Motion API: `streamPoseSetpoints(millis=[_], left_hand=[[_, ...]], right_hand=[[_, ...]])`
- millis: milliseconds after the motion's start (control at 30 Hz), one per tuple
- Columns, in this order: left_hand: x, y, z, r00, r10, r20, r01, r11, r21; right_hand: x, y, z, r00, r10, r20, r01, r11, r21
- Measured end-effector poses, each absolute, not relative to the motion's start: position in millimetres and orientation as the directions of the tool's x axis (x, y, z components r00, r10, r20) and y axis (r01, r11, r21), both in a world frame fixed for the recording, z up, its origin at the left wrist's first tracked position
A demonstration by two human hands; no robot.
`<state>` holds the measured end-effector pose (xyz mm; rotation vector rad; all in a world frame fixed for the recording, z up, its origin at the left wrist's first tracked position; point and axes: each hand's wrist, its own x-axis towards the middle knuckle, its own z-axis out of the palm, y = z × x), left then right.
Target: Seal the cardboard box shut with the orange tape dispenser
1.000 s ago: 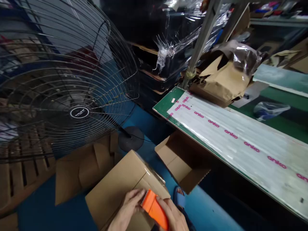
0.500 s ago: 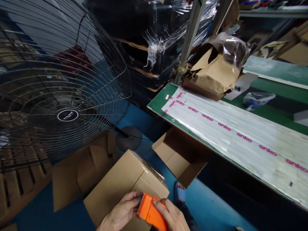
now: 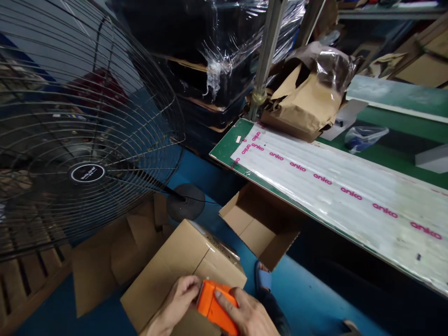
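My right hand (image 3: 250,313) is wrapped round an orange tape dispenser (image 3: 217,305), its thumb or a finger lying along the top. Just left of the dispenser's front end is my left hand (image 3: 180,301), fingers curled and pinched together. What the pinch holds, if anything, is too small to make out. Both hands are over a closed cardboard box (image 3: 164,263), which stands at an angle below them. A seam and shiny tape show on the box's far side.
A large caged fan (image 3: 87,172) fills the left, its round base (image 3: 185,203) on the blue floor. An open cardboard carton (image 3: 259,228) sits beside the green workbench (image 3: 227,144). Crumpled brown paper (image 3: 308,107) lies on the bench. A slippered foot (image 3: 263,279) shows near the box.
My left hand has drawn slightly left and its fingers are more tightly curled. The dispenser has shifted a little left and turned. The view has swung slightly to the right.
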<state>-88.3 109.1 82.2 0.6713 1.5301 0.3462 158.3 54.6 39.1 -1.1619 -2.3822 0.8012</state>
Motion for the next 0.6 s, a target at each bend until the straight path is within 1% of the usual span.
streamPoseSetpoints(millis=[67, 167, 233, 300, 433, 600], left_hand=[[-100, 129, 83, 0.005, 0.665, -0.747, 0.321, 0.706, 0.631], [-129, 177, 76, -0.1, 0.713, -0.694, 0.421, 0.662, 0.62], [-148, 215, 66, -0.182, 0.738, -0.649, 0.493, 0.64, 0.589], [-162, 251, 54, -0.25, 0.746, -0.617, 0.567, 0.629, 0.531], [-166, 296, 37, -0.3, 0.72, -0.626, 0.65, 0.634, 0.418], [-162, 312, 26, -0.286, 0.673, -0.682, 0.691, 0.638, 0.34]], right_hand=[[171, 50, 37, -0.569, 0.82, 0.061, 0.629, 0.481, -0.611], [191, 42, 31, -0.461, 0.885, 0.073, 0.698, 0.412, -0.586], [194, 44, 30, -0.388, 0.919, 0.064, 0.74, 0.352, -0.573], [187, 55, 32, -0.345, 0.938, 0.016, 0.77, 0.293, -0.567], [158, 89, 41, -0.302, 0.95, -0.075, 0.819, 0.218, -0.531], [142, 106, 39, -0.269, 0.946, -0.18, 0.878, 0.164, -0.45]])
